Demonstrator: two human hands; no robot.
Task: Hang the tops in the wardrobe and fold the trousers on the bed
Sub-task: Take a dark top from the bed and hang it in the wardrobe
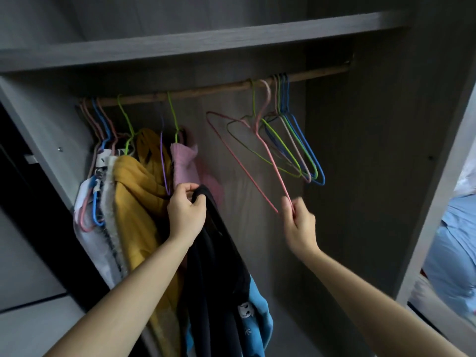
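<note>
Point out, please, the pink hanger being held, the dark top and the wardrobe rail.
pink hanger [274, 168]: head view, on its right-hand wire arm.
dark top [213, 253]: head view, on its hanging black cloth.
wardrobe rail [206, 89]: head view, on its bare middle stretch.

A dark top [213, 253] (blue fabric low down) hangs bunched beside the mustard top [134, 191] and pink top [184, 163] on the wardrobe rail [206, 90]; a pink hanger [260, 117], hooked there, tilts sideways.

My wardrobe rail [206, 90] has clothes [134, 181] bunched at the left and empty wire hangers [291, 140] (mixed colours) toward the right.
</note>
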